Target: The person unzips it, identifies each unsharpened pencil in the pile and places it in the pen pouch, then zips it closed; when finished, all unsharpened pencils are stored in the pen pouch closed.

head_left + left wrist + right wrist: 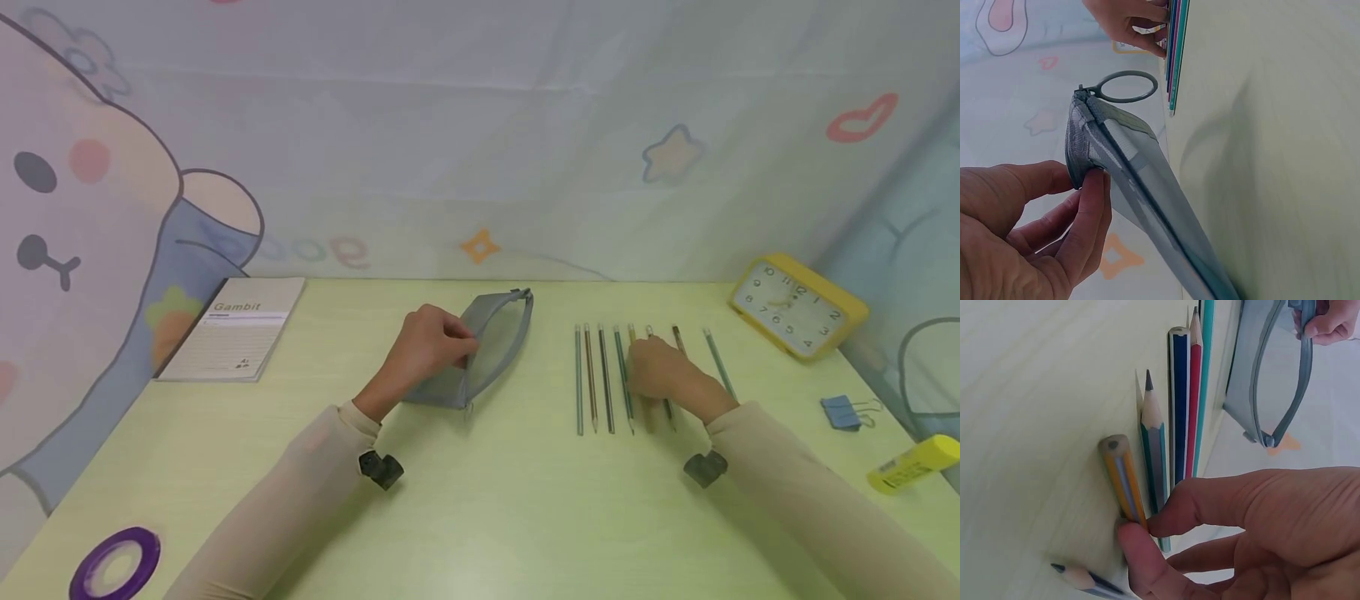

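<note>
1 yellow pencil sits pinched in my right fingers toward the far edge of the worktop; my left fingers hold the grey pouch. Lifting sideways could knock the green pencil beside it; a slack left grip could sag the pouch.

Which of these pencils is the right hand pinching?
The yellow pencil with the flat, unsharpened end. It alone is pinched by the right hand; the green-and-grey pencil beside it has a sharpened point.
</note>
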Available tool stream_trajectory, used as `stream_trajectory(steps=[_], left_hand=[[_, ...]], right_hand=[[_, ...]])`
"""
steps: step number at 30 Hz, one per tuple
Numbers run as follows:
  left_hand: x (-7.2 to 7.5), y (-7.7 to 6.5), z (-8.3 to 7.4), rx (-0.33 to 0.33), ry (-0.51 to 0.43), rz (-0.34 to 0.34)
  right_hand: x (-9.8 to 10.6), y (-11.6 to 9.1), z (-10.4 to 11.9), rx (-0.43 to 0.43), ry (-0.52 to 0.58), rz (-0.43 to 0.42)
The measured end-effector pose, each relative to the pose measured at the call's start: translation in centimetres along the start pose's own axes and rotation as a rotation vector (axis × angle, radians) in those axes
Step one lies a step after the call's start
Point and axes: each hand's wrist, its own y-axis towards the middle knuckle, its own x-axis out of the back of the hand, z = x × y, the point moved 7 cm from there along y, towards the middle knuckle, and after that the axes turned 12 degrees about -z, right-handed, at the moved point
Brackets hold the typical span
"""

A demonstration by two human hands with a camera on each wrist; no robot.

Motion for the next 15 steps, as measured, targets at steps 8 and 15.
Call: stream_trajectory(steps=[8, 15], left_hand=[[0.1, 0.0, 0.0, 0.014, 0.0, -0.001], [0.0, 0.0, 0.0, 0.012, 0.004, 0.003]], right_hand=[[0.1, 0.3, -0.4, 0.016, 0.021, 0.047], [3.2, 0.4, -0.5, -0.061, 0.138, -0.03]])
